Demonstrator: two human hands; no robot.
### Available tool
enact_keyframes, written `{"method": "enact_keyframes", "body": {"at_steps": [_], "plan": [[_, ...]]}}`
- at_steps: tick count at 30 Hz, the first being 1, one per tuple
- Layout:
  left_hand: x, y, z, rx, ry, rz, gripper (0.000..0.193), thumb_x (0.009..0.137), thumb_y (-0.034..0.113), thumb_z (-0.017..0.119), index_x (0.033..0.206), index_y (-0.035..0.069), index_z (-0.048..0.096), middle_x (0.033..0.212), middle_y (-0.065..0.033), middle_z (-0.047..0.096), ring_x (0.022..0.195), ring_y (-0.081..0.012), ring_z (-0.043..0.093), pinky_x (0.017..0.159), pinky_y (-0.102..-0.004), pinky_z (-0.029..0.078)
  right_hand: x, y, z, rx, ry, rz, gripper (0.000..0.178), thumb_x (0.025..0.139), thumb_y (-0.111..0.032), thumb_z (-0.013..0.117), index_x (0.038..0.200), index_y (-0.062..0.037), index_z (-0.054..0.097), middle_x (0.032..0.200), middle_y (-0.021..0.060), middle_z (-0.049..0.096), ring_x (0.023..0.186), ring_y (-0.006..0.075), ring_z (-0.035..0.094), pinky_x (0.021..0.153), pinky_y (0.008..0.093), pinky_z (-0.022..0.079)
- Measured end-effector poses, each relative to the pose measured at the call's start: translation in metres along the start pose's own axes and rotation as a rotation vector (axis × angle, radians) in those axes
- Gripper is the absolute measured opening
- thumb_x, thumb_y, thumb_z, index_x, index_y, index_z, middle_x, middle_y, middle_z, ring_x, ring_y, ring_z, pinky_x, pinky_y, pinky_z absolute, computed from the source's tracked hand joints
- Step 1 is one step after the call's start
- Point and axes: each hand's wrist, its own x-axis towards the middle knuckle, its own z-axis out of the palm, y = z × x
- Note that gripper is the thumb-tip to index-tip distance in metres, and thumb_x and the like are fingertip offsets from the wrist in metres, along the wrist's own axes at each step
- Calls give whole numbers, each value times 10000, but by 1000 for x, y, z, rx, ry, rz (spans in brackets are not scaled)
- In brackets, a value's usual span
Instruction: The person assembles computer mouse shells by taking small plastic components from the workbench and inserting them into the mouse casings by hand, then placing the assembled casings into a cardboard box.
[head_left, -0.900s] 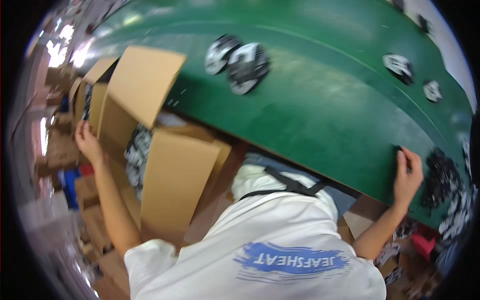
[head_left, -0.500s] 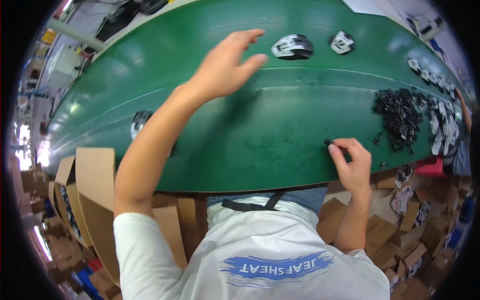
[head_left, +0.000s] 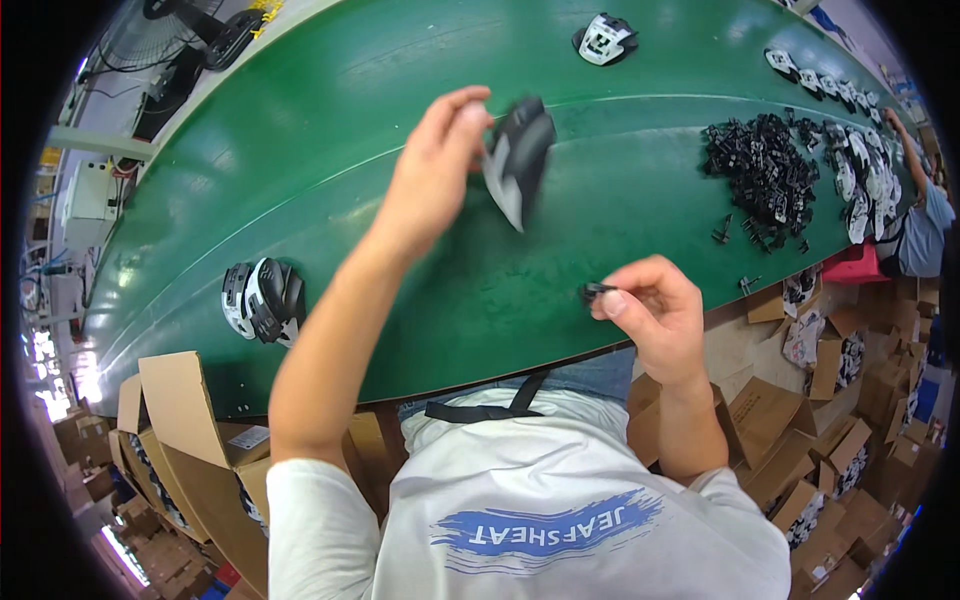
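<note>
My left hand (head_left: 432, 170) is over the middle of the bench, its fingers closed on the edge of a black and white plastic shell (head_left: 522, 150). The shell is tilted with its pale pointed end downward, blurred by motion. Nearer the front edge, my right hand (head_left: 658, 312) pinches a small black plastic clip-like part (head_left: 594, 292) between thumb and fingers. A gap separates the shell from this part. To the right lies a heap of small black parts (head_left: 768, 170), with a few strays beside it. Another white and black shell (head_left: 606, 40) rests at the far side.
On the green bench (head_left: 370, 90), two shells (head_left: 264, 298) sit together at left. More shells (head_left: 866, 180) crowd the right end, near a co-worker (head_left: 922, 215). Open cardboard boxes (head_left: 185, 400) stand against the front edge at left; others (head_left: 770, 425) cover the floor at right.
My left hand has taken hold of the shell from the far part of the bench and drawn it nearer, tilting it. My right hand, still pinching the small part, has moved left. The view has shifted.
</note>
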Motion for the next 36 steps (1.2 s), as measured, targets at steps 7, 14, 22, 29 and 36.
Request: {"method": "enact_keyframes", "body": {"at_steps": [7,14,22,29,36], "plan": [[-77,-55,40,112,251,225,264,1111,152,537,1266,-1,685,1091,-134,713,965,-227,682,896,-358,553,80,55,75,-69,237,-402,158,1031,-129,737,1101,3,686,991,63,726,882,117,666,823,284,550],[-52,-39,19,-611,246,99,307,1153,262,509,1294,23,641,1060,-73,672,911,-146,637,864,-318,539,102,56,88,69,238,-231,154,1072,-148,679,1138,-18,632,956,29,684,865,85,628,815,251,528],[-170,-83,36,265,113,198,626,1143,326,490,1615,-65,362,1593,-250,453,1452,-352,484,1190,-449,420,99,68,86,-180,305,-315,169,1022,-161,734,1060,-8,673,956,73,719,831,151,673,788,317,556],[-134,-59,35,-267,-9,206,561,1159,360,491,1593,16,397,1431,-128,564,1312,-174,535,1145,-336,415,82,42,100,233,242,-324,161,1069,-122,671,1172,-20,598,954,52,689,826,104,635,765,278,539],[-155,-34,21,-970,-18,-15,545,1183,417,391,1581,47,433,1503,-104,586,1361,-220,577,1152,-396,469,34,-3,84,-8,-7,-329,122,977,-22,757,1084,-1,700,998,56,731,835,102,655,797,265,543]]}}
